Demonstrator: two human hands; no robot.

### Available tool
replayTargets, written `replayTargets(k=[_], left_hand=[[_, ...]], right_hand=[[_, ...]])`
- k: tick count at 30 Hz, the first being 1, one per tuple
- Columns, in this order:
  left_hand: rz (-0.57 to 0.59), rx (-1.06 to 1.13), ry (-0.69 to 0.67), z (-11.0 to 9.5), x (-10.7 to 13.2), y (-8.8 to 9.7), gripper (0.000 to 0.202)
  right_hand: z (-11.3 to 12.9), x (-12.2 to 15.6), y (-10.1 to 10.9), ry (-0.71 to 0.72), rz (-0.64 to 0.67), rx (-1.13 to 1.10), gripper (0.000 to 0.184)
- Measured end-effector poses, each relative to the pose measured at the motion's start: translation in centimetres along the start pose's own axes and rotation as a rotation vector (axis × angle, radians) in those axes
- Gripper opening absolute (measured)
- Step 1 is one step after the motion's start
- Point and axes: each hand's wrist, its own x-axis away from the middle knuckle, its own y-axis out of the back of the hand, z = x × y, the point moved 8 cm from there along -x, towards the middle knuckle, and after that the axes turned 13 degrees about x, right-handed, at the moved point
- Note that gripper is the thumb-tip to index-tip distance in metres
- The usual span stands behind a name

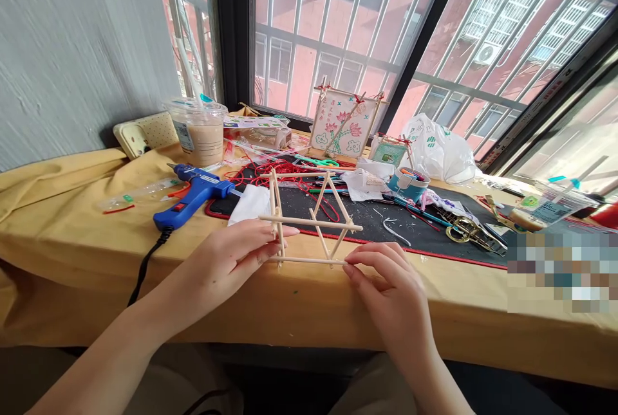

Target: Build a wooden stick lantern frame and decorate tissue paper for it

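Observation:
Between my hands is a small frame of thin wooden sticks (313,224), joined at its corners into triangles linked by longer crossbars. My left hand (248,249) pinches the frame's left side, thumb and fingers closed around the sticks. At the lower right, my right hand (389,280) grips the end of the bottom stick between thumb and fingertips. A blue hot glue gun (196,193) lies to the left of my left hand, its black cord hanging toward the table's front edge. A folded white tissue (251,204) rests just behind my left hand.
Tangled red cord (284,170), green scissors (318,161) and a blue pen holder (409,183) lie behind on a black mat (376,225). A drink cup (199,132) stands at left, another cup (545,206) at right. A lotus-painted panel (344,122) stands by the window.

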Motion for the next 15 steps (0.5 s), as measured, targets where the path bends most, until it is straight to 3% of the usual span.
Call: replayTargets(k=[15], left_hand=[[-0.046, -0.105, 0.006, 0.32, 0.36, 0.01, 0.006]], right_hand=[[-0.18, -0.43, -0.41, -0.041, 0.048, -0.030, 0.010]])
